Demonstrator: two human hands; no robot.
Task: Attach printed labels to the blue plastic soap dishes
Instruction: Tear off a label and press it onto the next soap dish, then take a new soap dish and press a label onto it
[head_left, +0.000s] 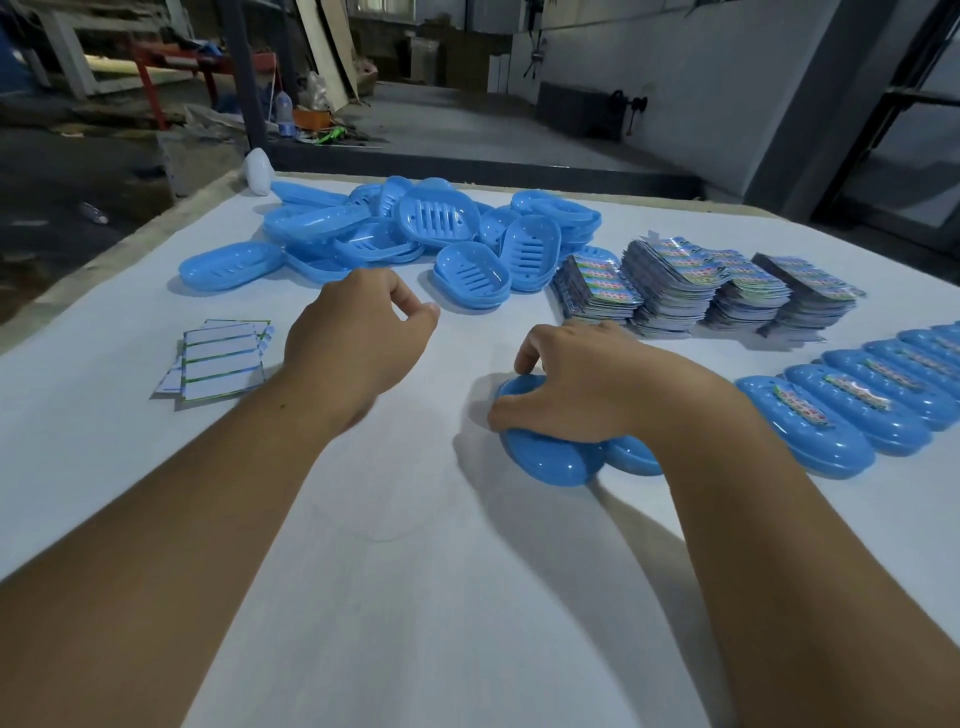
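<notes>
Blue plastic soap dishes lay in three groups on a white-covered worktop (395, 519). A loose heap of dishes (410, 234) sat at the far centre, several showing slotted insides, some nested in one another. A row of dishes (852, 410) ran along the right edge, each turned bottom up and overlapping the next, each bearing a colourful printed label on its back. One single dish (545, 457), also bottom up, lay near the middle of the worktop under the right hand (587, 384); a second blue rim showed just behind it beneath the wrist.

The right hand pressed down on that dish from above, fingers spread and curled over its far edge, thumb against its near left side, gripping it. Whether a label lay under the palm could not be told.

The left hand (353, 343) hovered above the worktop between the heap and the single dish, thumb and forefinger pinched together, the other fingers curled in. Whether anything was held in the pinch could not be told.

Stacks of printed labels (696, 286) stood in several piles at the far right, just beside the heap, their glossy faces patterned in many colours. A small fanned set of white cards with green borders (218, 358) lay at the left, well apart from the dishes.

A white rounded object (258, 171) rested at the far left corner of the worktop
</notes>
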